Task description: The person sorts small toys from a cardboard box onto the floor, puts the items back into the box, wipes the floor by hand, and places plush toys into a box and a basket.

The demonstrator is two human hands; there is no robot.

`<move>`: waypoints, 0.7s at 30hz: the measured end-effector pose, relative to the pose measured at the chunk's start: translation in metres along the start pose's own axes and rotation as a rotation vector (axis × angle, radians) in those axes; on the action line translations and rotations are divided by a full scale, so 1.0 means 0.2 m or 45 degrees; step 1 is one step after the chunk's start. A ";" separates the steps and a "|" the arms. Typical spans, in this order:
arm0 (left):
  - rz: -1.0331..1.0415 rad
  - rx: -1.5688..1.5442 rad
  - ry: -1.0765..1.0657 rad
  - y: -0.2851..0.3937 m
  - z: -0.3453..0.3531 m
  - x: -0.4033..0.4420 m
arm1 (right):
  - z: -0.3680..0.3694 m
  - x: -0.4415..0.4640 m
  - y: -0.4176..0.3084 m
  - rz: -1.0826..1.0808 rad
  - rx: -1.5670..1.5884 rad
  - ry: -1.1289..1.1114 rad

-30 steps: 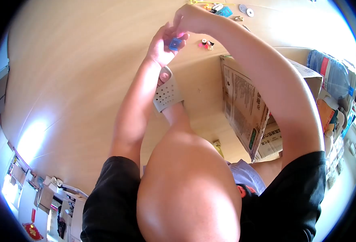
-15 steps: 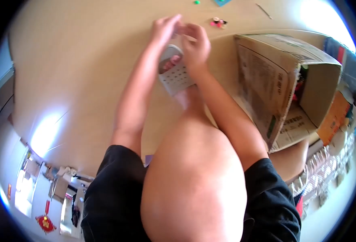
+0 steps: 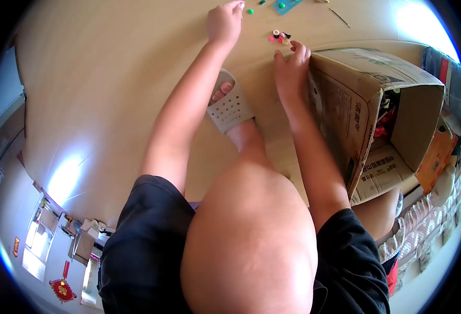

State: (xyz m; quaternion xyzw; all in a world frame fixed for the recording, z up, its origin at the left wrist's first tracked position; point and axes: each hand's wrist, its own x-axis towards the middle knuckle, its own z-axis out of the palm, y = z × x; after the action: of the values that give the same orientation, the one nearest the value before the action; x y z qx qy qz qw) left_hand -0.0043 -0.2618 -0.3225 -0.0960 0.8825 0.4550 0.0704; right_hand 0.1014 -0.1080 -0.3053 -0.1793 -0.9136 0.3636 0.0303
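Up at the top of the view, my left hand (image 3: 224, 25) has its fingertips pressed together, and whatever may be between them is too small to make out. A small green ball (image 3: 251, 11) lies on the floor just right of those fingertips. My right hand (image 3: 292, 70) is beside the cardboard box, thumb and fingers apart, with nothing visible in it. Just beyond its fingers sits a little cluster of small pink, black and white pieces (image 3: 280, 37). Farther up, a blue sheet (image 3: 292, 6) carries a green ball (image 3: 281, 6).
On the right a large cardboard box (image 3: 340, 104) lies with its open end towards me, red and dark things inside. A thin stick (image 3: 340, 18) rests on the floor (image 3: 99, 104). My foot in a perforated slipper (image 3: 233, 112) is between my arms.
My hands were close together above the slipper and have come apart. The left moved up towards the green ball; the right moved right and slightly down, next to the box.
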 end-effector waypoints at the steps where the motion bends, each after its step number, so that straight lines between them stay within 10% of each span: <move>1: -0.026 -0.041 0.028 0.01 0.01 0.02 | 0.04 0.01 0.02 -0.024 -0.057 0.058; 21: -0.018 0.256 -0.305 -0.02 0.05 -0.09 | 0.17 0.19 0.02 -0.020 -0.209 -0.010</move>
State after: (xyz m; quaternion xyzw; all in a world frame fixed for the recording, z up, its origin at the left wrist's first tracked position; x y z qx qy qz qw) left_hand 0.0145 -0.2543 -0.3287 -0.0398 0.9082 0.3720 0.1874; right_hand 0.0600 -0.1140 -0.3355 -0.1725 -0.9419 0.2878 0.0146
